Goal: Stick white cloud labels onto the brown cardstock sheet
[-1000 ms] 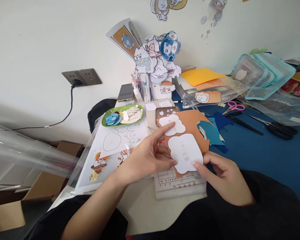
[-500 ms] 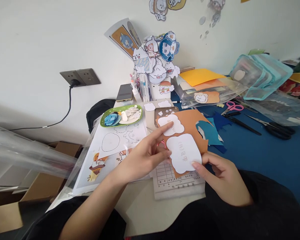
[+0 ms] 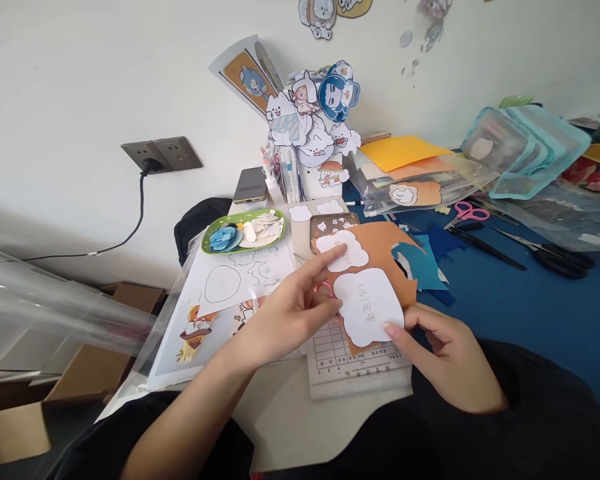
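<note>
Between my hands is a sheet of orange-brown paper [image 3: 380, 241] with an irregular cut edge. Two white paper cutouts lie on it: a smaller cloud-shaped cutout [image 3: 335, 259] and a larger rounded cutout [image 3: 367, 283] with faint handwriting. My left hand [image 3: 300, 307] grips the orange paper's left side, index fingertip on the smaller cutout, thumb at the larger one's edge. My right hand [image 3: 445, 353] pinches the lower right corner, thumb on the larger cutout and fingers behind. A pink loop [image 3: 324, 289] shows partly behind my left hand. Below lies a printed pad [image 3: 360, 383].
A green tray [image 3: 211, 248] holds blue and white scraps at the left, above printed sheets [image 3: 180, 360]. On the blue surface at the right lie pink-handled scissors [image 3: 473, 212], black scissors [image 3: 563, 259] and teal paper [image 3: 425, 260]. A clear teal-edged box [image 3: 525, 150] stands behind.
My hands and the paper keep nearly the same position. The view has shifted very slightly.
</note>
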`<state>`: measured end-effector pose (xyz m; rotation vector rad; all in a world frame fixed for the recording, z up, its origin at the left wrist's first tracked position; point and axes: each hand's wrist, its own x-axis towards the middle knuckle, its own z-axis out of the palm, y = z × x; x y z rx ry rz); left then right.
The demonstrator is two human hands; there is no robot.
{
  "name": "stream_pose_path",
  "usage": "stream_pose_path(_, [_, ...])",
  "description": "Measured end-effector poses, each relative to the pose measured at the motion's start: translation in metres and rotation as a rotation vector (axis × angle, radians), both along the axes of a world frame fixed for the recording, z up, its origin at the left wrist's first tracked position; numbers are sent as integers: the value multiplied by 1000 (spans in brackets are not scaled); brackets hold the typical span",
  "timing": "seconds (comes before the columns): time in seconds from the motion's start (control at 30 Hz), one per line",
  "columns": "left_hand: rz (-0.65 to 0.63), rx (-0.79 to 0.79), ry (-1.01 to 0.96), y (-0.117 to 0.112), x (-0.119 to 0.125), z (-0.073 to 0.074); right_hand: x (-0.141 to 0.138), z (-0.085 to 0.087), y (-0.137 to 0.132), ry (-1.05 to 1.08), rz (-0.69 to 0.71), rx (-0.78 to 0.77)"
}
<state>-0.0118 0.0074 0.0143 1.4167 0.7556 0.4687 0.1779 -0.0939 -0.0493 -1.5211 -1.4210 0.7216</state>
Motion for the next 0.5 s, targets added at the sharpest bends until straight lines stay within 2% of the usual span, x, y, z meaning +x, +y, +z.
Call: stream_pose_path(0.5, [-20, 87, -23, 0, -3, -7, -1, 1, 0, 58, -2, -27])
